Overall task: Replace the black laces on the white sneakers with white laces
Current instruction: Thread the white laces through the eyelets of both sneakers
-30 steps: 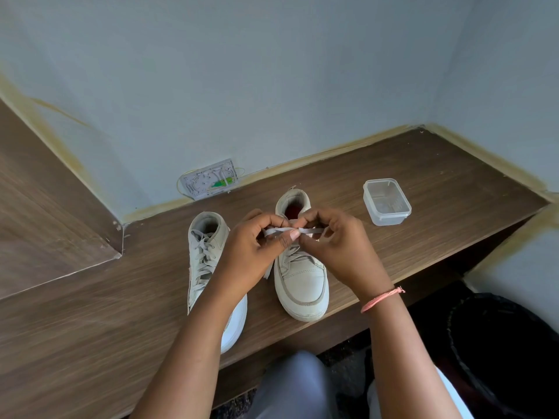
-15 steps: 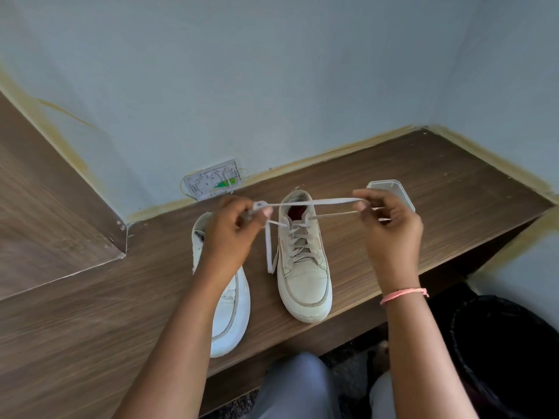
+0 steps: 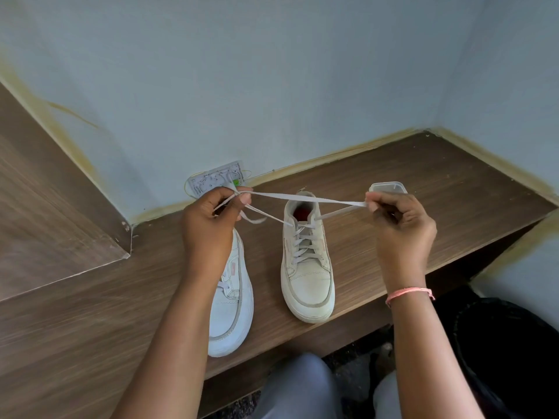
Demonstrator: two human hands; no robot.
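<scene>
Two white sneakers stand side by side on the wooden shelf point(image 3: 423, 182), toes toward me. The right sneaker point(image 3: 307, 267) is laced with a white lace point(image 3: 302, 197) whose two ends stretch out sideways above its opening. My left hand point(image 3: 211, 225) pinches one end up and to the left; my right hand point(image 3: 399, 225) pinches the other end out to the right. The lace runs taut between both hands. The left sneaker point(image 3: 231, 309) also carries white laces and is partly hidden under my left forearm. No black lace is in view.
A clear plastic container point(image 3: 388, 186) sits behind my right hand. A wall socket plate point(image 3: 211, 179) is behind my left hand. A raised wooden block point(image 3: 54, 207) is at the left, a black bin point(image 3: 508, 352) at the lower right, and my knees are below the shelf edge.
My hands were close together over the right sneaker's tongue a second ago. They have since drawn apart, stretching the lace ends out sideways, a little wider now than half a second ago.
</scene>
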